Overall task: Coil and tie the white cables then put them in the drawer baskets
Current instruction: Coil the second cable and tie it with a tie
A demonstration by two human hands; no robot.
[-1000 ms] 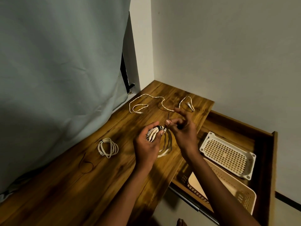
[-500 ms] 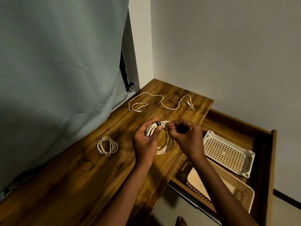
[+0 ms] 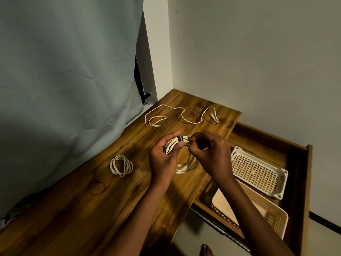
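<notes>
My left hand [image 3: 162, 156] grips a coiled white cable [image 3: 184, 166] above the wooden table [image 3: 77, 209]. A black tie band wraps the coil at its top. My right hand [image 3: 212, 154] pinches the dark end of that tie beside the band. A second coiled, tied white cable [image 3: 121, 165] lies on the table to the left. A loose white cable [image 3: 177, 115] snakes across the table's far end. In the open drawer [image 3: 299, 182] at the right sit a white perforated basket [image 3: 256, 172] and a beige basket [image 3: 258, 213].
A grey curtain [image 3: 64, 80] hangs along the table's left side. A thin black tie loop [image 3: 96, 185] lies on the wood near the tied coil. White walls close the corner behind. A bare foot [image 3: 206, 250] shows on the floor below.
My right hand has dropped from above the coil and closed on the tie's end beside the band. The left hand keeps holding the coil.
</notes>
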